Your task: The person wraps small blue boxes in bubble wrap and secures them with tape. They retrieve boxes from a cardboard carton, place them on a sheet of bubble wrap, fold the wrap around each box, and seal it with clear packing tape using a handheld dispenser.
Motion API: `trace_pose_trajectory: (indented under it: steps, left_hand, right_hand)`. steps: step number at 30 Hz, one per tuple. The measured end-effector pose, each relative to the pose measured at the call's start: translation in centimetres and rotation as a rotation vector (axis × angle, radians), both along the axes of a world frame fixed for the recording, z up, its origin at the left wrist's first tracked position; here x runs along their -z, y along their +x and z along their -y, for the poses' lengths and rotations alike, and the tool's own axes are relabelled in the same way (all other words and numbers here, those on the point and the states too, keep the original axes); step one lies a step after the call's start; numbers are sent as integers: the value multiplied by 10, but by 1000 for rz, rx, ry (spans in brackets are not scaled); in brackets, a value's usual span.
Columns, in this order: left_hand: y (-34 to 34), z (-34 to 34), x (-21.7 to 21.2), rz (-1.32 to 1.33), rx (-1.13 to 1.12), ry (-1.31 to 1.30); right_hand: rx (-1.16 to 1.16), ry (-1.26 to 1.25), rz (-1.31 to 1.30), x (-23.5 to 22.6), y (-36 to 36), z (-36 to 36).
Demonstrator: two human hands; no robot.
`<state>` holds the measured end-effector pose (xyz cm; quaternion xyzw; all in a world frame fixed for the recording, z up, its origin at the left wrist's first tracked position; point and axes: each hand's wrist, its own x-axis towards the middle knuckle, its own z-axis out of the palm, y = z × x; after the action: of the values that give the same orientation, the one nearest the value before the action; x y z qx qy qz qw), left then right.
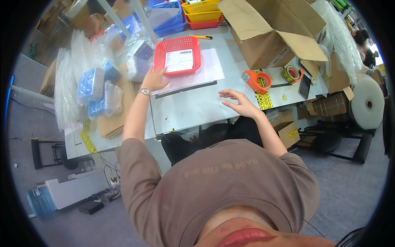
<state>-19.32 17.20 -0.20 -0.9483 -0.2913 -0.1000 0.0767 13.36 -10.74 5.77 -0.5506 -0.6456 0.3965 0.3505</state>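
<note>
A shallow red plastic basket (157, 57) with a perforated rim sits on white sheets (214, 68) on the table. In it lies a white paper slip (177, 61) with printing and a barcode. At the basket's near left corner is my left hand (154, 79), its fingers closed on the edge; some fingertips are hard to make out. My right hand (242, 104) hovers over the table's front part, fingers apart, holding nothing. Nearest to it on the right is an orange tape dispenser (258, 81). A thin dark edge (187, 89) shows under the sheets.
Left are bubble-wrapped blue boxes (90, 84) on brown cardboard (115, 125). An open carton (259, 51) stands back right, near a second tape dispenser (293, 74) and a phone (304, 87). Stacked yellow baskets (203, 16) and a yellow cutter (202, 37) are at the back.
</note>
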Motion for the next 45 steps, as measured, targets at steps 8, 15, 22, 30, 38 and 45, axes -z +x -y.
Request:
trace_pose_trajectory:
  steps: [8,15,22,30,38,45]
  left_hand:
    - [-14,19,14,-170,-186,51]
    - [-11,79,-33,467,-257,-237]
    - [2,174,-84,770,14,-390]
    - [-26,232,-118,808,-107,-328]
    - [-2,237,-115,847,-98,-369]
    - [0,228,-84,759,-129,-268]
  right_hand:
    - [-42,5,28,-20,4,-2]
    - [-617,755,-351,-214,-37,-32]
    - [-1336,804,-803,-300,-81,4]
    - [-1461,740,-918,-309,-87,30]
    - [-1474,685,-962,-303,-96,41]
    - [-1410,704,-1131,-298,-92,28]
